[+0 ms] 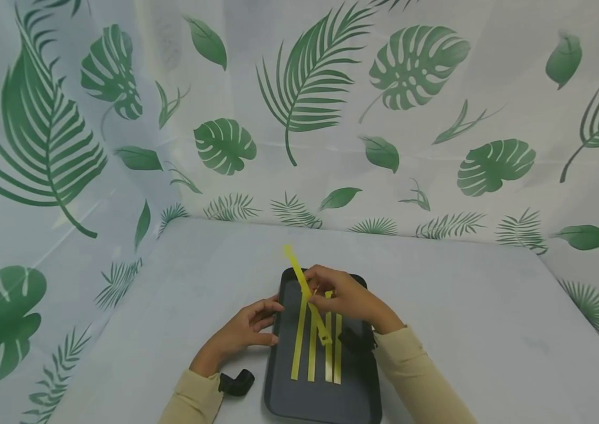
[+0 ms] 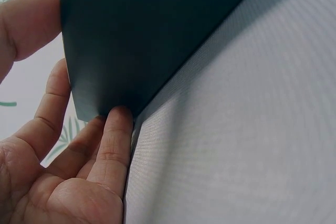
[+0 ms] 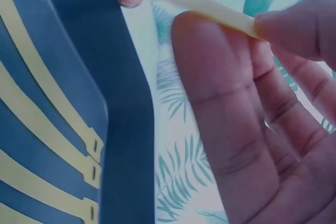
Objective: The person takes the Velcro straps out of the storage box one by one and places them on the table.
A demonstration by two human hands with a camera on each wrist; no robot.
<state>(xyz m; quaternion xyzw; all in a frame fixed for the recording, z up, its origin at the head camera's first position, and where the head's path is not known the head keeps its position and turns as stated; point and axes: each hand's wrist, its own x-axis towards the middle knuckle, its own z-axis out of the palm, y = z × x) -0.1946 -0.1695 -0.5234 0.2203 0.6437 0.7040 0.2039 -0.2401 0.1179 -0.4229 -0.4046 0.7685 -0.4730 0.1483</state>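
My right hand (image 1: 344,297) pinches a yellow cable tie (image 1: 294,262) between thumb and fingers above the dark tray (image 1: 326,406). One end of this tie points up past the tray's far edge; its slotted head hangs toward me. Several more yellow ties (image 1: 297,347) lie roughly side by side in the tray, and the right wrist view shows slotted heads on ties (image 3: 44,82) near the tray wall (image 3: 131,129). At the tray's left side, my left hand (image 1: 246,324) touches the outer wall (image 2: 126,35) with extended fingertips (image 2: 118,121).
The tray stands on a white-covered table (image 1: 490,330). A white backdrop (image 1: 331,176) with printed green leaves rises behind and at the left. Black wrist devices (image 1: 237,383) are beside both cuffs; the right one hangs over the tray's right edge.
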